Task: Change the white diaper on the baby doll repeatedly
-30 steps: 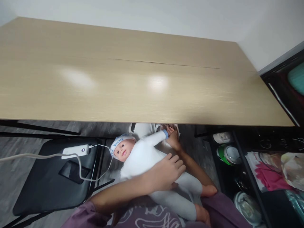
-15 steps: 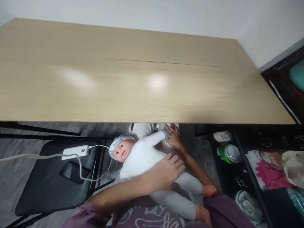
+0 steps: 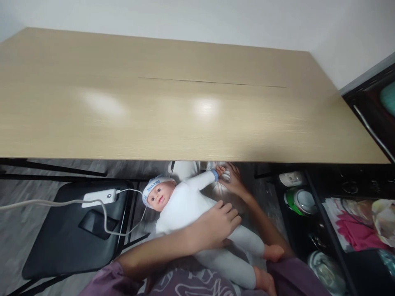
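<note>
In the head view, the doll [image 3: 185, 205] lay on its back by the near edge of the table [image 3: 185, 123], with its legs over the purple shirt [image 3: 197, 285]. The left hand [image 3: 217, 224] was across its body, fingers bent a little; I could not tell if they gripped. The right hand [image 3: 236, 183] was by the doll's small hand, thumb and fingers apart.

If the left hand came up, the doll might slip, because it lay on a slant. If it was lifted quickly, it might bump the table, which was in the way. The cord [image 3: 105, 218] ran close to the hat [image 3: 156, 187], so it could catch and tug the box [image 3: 98, 197] off the chair [image 3: 68, 250]. A phone [image 3: 95, 223] lay there too. Jars [image 3: 304, 201] and a pink cloth [image 3: 354, 232] were on the right.
</note>
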{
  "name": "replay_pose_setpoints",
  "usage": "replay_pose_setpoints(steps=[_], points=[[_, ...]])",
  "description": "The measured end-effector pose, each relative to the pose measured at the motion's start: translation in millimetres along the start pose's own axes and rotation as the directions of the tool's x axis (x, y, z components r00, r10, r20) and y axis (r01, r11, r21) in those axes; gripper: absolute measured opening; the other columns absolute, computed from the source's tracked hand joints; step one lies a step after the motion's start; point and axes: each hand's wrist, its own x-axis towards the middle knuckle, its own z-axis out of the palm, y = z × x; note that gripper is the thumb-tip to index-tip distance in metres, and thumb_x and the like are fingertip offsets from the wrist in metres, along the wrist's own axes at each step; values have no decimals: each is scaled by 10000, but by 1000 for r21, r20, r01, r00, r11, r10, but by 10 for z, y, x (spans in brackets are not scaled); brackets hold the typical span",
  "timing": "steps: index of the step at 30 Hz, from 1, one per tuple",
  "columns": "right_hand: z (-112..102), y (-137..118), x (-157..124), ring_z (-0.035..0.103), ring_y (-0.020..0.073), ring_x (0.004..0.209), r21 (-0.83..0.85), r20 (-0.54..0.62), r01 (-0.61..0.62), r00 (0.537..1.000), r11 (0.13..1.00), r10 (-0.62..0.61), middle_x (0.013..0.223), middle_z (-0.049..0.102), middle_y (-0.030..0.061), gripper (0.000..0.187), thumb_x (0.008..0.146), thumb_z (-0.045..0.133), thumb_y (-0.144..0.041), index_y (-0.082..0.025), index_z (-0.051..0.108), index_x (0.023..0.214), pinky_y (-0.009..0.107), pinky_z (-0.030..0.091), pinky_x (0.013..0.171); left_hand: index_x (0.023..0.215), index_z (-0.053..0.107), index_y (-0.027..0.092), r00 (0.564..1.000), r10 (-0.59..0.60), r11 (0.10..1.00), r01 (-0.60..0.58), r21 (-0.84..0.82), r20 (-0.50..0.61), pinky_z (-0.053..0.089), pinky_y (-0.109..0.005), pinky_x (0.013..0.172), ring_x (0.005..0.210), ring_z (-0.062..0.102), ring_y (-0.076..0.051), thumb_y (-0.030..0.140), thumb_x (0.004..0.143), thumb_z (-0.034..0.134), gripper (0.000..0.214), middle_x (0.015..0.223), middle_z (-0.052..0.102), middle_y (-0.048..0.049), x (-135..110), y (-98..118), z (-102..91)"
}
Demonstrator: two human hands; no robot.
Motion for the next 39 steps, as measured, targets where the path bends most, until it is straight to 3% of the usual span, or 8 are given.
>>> replay_pose_setpoints(steps=[8, 12, 16, 20, 25, 30, 34, 39], points=[[-797, -741, -295, 435, 337, 1673, 132, 102, 271, 953, 954, -285, 1793, 447, 118, 954, 1003, 811, -437, -360, 304, 1807, 553, 386, 1388, 1292, 710, 217, 999, 49, 999, -49, -2, -21, 481, -449, 942, 1121, 636, -296, 522, 895, 933, 549, 1257, 742, -98, -35, 24, 3], [-652, -1226, -140, 462, 342, 1637, 23, 310, 513, 812, 858, -494, 1752, 522, 113, 859, 991, 797, -260, -317, 416, 1759, 568, 372, 1375, 1294, 710, 245, 996, 87, 996, -87, -11, -4, 478, -447, 947, 1119, 637, -297, 515, 893, 937, 535, 1236, 735, -83, -41, 90, 14], [-379, -1596, 18, 724, 305, 1301, -170, 452, 543, 784, 822, -425, 1494, 742, 145, 645, 964, 677, -64, -196, 586, 1588, 470, 513, 1174, 1254, 697, 191, 999, 49, 996, -47, 82, -22, 487, -432, 942, 1091, 645, -292, 460, 939, 898, 461, 1159, 727, -84, -108, 270, 11], [-383, -1845, -18, 766, 287, 1107, -226, 452, 611, 756, 759, -473, 1220, 826, 139, 292, 988, 634, -86, -141, 697, 1268, 409, 520, 1012, 1472, 621, 175, 959, -66, 995, 85, 57, -277, 472, -450, 1150, 1210, 681, -282, 432, 1059, 774, 510, 1285, 756, -104, -457, 523, -22], [-630, -1950, -306, 755, 261, 1103, -145, 256, 626, 772, 766, -582, 1217, 826, 97, 358, 956, 582, -55, -185, 689, 1273, 384, 512, 991, 1153, 651, 261, 590, -196, 979, 160, -124, -783, 601, -411, 950, 912, 716, -207, 217, 1041, 665, 122, 963, 738, -11, -1260, 672, 162], [-900, -1994, -623, 772, 273, 1137, 3, -66, 539, 841, 843, -537, 1304, 822, 62, 511, 899, 592, -69, -264, 671, 1364, 385, 560, 1005, 1335, 520, 266, 170, -333, 827, 525, -201, -927, 666, -447, 891, 1083, 705, -270, 316, 858, 882, 601, 1254, 595, -92, -1904, 459, 533], [-1189, -2097, -690, 794, 295, 1097, 115, -185, 387, 913, 915, -363, 1257, 833, 29, 453, 910, 650, -181, -338, 668, 1334, 383, 599, 924, 1466, 377, 295, 335, -561, 748, 596, -291, -757, 671, -626, 976, 1264, 726, -403, 523, 947, 795, 705, 1412, 546, -170, -2050, 184, 460], [-1618, -2151, -419, 793, 319, 1033, -76, -261, 334, 903, 939, -342, 1183, 849, 58, 409, 910, 624, -230, -308, 681, 1308, 364, 564, 831, 1472, 299, 259, 483, -725, 680, 615, -399, -491, 669, -513, 928, 1229, 789, -406, 561, 940, 743, 756, 1436, 661, -197, -1835, -230, -306]])
